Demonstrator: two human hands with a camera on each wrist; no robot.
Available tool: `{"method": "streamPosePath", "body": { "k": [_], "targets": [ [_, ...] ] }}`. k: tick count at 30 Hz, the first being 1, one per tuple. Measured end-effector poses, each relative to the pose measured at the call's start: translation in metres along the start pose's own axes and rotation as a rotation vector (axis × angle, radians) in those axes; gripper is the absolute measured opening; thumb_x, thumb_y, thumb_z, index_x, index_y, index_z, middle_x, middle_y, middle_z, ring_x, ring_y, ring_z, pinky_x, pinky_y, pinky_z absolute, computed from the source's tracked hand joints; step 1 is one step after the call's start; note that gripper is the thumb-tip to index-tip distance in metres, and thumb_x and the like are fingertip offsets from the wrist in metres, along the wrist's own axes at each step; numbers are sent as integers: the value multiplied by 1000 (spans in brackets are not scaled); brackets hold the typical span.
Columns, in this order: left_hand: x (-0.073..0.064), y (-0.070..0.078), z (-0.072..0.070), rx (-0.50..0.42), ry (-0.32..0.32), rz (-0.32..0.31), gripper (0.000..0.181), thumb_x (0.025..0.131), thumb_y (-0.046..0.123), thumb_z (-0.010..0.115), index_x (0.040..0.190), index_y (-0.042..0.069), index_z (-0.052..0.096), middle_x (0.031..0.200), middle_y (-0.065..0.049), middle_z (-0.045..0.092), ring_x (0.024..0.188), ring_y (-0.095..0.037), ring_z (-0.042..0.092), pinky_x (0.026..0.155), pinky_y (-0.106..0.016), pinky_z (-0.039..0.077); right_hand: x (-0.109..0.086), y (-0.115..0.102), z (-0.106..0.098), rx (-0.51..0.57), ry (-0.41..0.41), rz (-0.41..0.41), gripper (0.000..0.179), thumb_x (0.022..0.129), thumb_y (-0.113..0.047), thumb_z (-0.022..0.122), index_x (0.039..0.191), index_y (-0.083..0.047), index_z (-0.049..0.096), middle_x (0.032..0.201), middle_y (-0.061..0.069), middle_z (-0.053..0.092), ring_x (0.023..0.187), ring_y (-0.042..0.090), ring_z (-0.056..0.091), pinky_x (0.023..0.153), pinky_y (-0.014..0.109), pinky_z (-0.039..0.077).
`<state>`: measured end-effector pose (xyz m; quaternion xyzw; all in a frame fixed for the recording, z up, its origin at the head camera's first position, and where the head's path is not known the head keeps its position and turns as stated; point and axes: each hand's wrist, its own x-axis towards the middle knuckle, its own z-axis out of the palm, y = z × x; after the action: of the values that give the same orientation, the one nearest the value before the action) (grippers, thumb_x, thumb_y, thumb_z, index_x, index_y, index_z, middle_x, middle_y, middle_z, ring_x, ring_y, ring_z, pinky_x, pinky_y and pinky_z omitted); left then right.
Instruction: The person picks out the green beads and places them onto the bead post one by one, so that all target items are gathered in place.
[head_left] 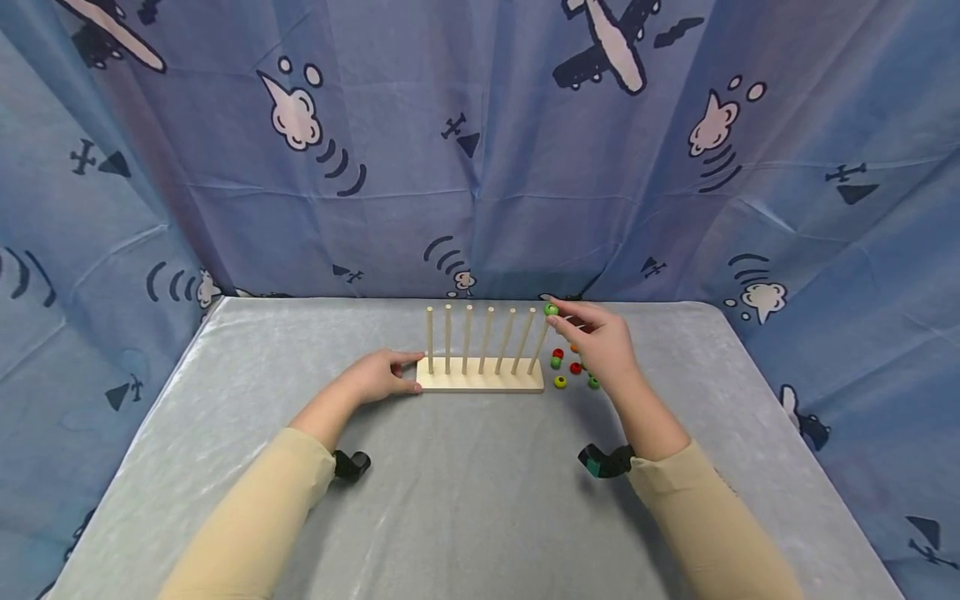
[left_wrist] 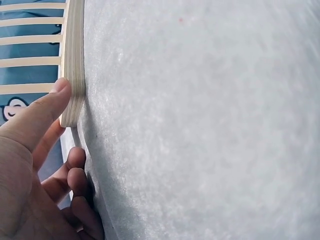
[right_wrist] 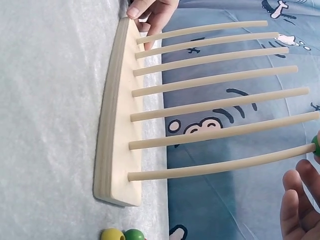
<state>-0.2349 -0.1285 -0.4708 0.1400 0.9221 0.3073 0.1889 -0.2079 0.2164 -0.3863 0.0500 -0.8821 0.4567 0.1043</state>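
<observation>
Pinches rack point(head_left: 480, 386) end with left hand point(head_left: 375, 377), green bead point(head_left: 551, 309) at tip of rightmost peg point(head_left: 537, 350) with right hand point(head_left: 607, 343); has none seated yet, loose beads point(head_left: 560, 383) left on bench point(head_left: 465, 500).

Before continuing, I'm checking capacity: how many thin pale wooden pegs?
7 thin pale wooden pegs, in one row on the rectangular wooden base: the leftmost by the left hand, five between, the rightmost meeting the round green bead in the right hand. None looks hidden.
</observation>
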Motion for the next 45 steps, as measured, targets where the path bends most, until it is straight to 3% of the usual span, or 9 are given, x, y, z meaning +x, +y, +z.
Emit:
{"method": "streamPosePath", "body": {
  "k": [5,12,20,25,30,38,45],
  "targets": [
    [0,0,0,-2,-1,1,66,84,36,79,144,22,55,80,-2,50,70,-16,42,65,-32,34,0,3,1,2,-4,-1,38,92,-36,71,127,-22,71,111,4,68,89,21,63,66,27,52],
    [1,0,0,-1,-2,14,66,84,36,79,144,20,55,80,-2,50,70,-16,42,64,-32,35,-2,11,4,-15,-57,44,40,91,-32,73,126,-12,70,116,9,68,100,26,64,83,40,53],
    [1,0,-1,-3,-3,5,66,85,36,79,144,20,55,80,-3,49,71,-17,42,65,-32,35,-4,23,10,-51,-131,80,40,91,-34,73,124,-12,71,113,8,66,88,29,63,60,33,52],
    [1,-1,-1,0,-4,2,66,84,36,79,144,19,55,81,-3,50,71,-17,43,64,-32,35,-4,32,16,-133,-174,34,32,91,-31,74,117,-11,75,108,5,69,89,22,61,67,34,51],
    [1,0,-1,8,-5,6,66,85,36,79,144,19,55,80,-3,50,71,-16,43,65,-32,35,-5,41,20,-216,-219,2,28,89,-30,76,111,-13,77,106,2,69,88,20,59,64,34,48],
    [-3,3,-2,-14,1,-2,65,84,35,80,143,21,56,80,-2,50,71,-16,43,65,-32,35,-3,48,24,-334,-283,-34,34,90,-31,75,117,-10,75,105,5,67,87,21,58,70,36,48],
    [-3,4,-3,-17,5,3,66,84,34,80,143,20,56,80,-2,50,70,-16,43,65,-32,35,-2,53,28,-386,-348,-44,34,90,-32,74,116,-10,75,89,0,62,74,17,53,62,33,44]
  ]
}}
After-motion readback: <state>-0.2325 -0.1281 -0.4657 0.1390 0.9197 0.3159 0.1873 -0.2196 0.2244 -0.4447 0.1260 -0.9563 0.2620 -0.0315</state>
